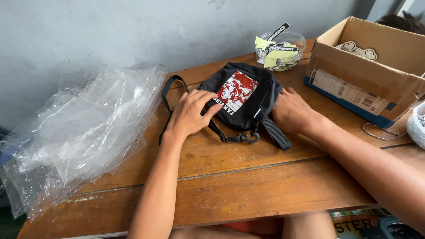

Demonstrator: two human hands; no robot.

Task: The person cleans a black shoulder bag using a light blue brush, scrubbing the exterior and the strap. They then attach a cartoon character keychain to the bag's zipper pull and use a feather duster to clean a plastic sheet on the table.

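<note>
Head view. I look down on a wooden table (248,186) with a small black sling bag (248,99) lying flat just ahead of both my hands, near the far middle of the tabletop. A red-and-white printed patch (234,90) faces up on the bag's front. The bag's long axis runs on a slant, from near left to far right.

My left hand (192,115) rests palm down on the near-left part of the bag, fingers spread and flat, pressing rather than gripping; its fingertips reach the lower edge of the patch. My right hand (294,110) lies against the bag's right side, fingers loosely curled toward the fabric. Whether it pinches the edge or merely touches it, I cannot tell, since the fingertips are hidden behind the bag's flank. Both hands sit about equally close; the left covers more of the bag.

The black strap (170,95) loops out to the left behind my left hand, and a second length with a black clip (241,138) trails toward me between my wrists.

To the left, a heap of clear plastic bags (84,132) overhangs the table edge. Beyond the bag stands a clear bowl of tags (280,51). At the right, an open cardboard box (367,75) is cut off by the frame, and a thin cord (380,131) lies beside it. The bag's rear face and any zip are out of sight.
</note>
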